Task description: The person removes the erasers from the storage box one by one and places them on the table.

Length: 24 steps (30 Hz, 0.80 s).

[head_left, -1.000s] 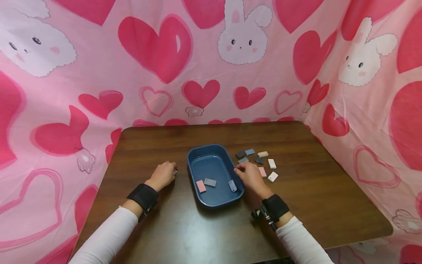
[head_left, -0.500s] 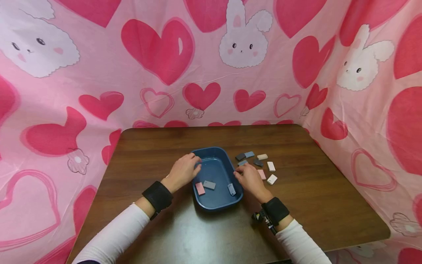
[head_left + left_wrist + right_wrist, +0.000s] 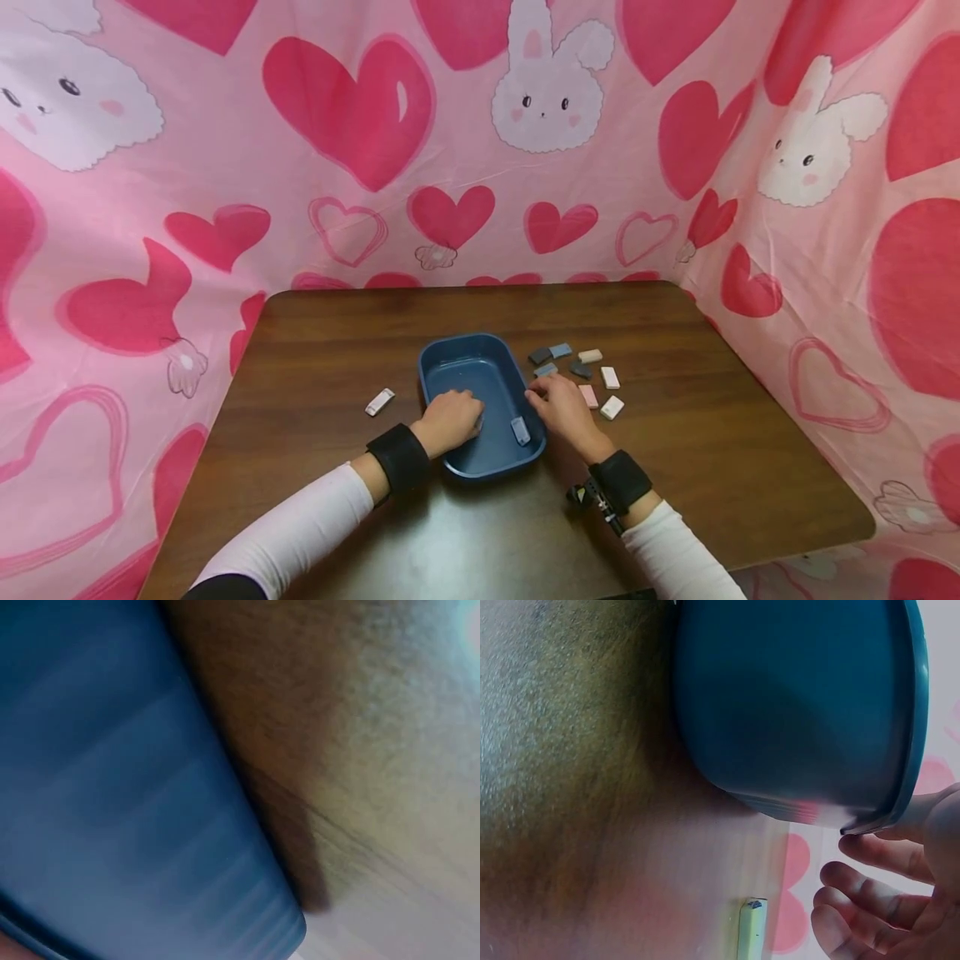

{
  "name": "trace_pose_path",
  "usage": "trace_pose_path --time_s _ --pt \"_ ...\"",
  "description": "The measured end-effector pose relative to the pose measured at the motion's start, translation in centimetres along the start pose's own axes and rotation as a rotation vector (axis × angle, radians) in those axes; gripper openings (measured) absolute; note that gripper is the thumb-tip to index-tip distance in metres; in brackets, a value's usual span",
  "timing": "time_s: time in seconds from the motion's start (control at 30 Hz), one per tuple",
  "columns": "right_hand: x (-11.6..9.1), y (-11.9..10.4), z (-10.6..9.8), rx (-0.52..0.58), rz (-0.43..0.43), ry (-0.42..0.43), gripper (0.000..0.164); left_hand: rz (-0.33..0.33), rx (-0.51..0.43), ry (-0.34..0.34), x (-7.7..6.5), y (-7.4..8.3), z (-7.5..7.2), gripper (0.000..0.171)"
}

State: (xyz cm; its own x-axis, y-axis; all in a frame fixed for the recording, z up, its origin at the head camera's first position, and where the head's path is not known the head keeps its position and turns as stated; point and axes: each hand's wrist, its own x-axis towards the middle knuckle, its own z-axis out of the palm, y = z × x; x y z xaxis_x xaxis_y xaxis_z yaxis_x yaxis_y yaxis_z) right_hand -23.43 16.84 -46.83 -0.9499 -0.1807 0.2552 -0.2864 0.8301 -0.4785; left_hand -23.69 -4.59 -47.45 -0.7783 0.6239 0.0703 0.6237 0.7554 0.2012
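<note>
A blue plastic tub (image 3: pixel 480 477) stands at the middle of the table. My left hand (image 3: pixel 448 419) reaches down inside it, fingers curled at a grey eraser (image 3: pixel 480 425), of which only a small end shows. The pink eraser beside it is hidden behind that hand. A pale blue eraser (image 3: pixel 520 431) lies in the tub's right front corner. My right hand (image 3: pixel 564 408) pinches the tub's right rim, thumb inside and index finger outside in the right wrist view. Left of the tub, a white eraser (image 3: pixel 380 402) lies on the table. In the left wrist view the tub's ribbed wall (image 3: pixel 150 795) dominates.
Several loose erasers lie right of the tub, among them a pink eraser (image 3: pixel 588 396), a white eraser (image 3: pixel 612 407) and a dark eraser (image 3: pixel 581 368). Pink heart-printed cloth (image 3: pixel 360 150) hangs behind the wooden table (image 3: pixel 712 467).
My left hand has left the white eraser on the table, crossed over the tub's left rim and gone down into the tub. The right hand stays at the rim.
</note>
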Motion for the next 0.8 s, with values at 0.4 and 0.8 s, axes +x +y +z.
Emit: trace_pose_path --time_s 0.4,0.8 --pt "0.0 -0.2 0.0 0.004 0.020 -0.009 0.014 0.035 -0.071 -0.041 0.7 -0.2 -0.1 0.015" --pt "-0.2 0.0 -0.1 0.013 0.032 -0.004 0.015 -0.094 -0.217 0.125 0.2 -1.6 -3.4 0.021"
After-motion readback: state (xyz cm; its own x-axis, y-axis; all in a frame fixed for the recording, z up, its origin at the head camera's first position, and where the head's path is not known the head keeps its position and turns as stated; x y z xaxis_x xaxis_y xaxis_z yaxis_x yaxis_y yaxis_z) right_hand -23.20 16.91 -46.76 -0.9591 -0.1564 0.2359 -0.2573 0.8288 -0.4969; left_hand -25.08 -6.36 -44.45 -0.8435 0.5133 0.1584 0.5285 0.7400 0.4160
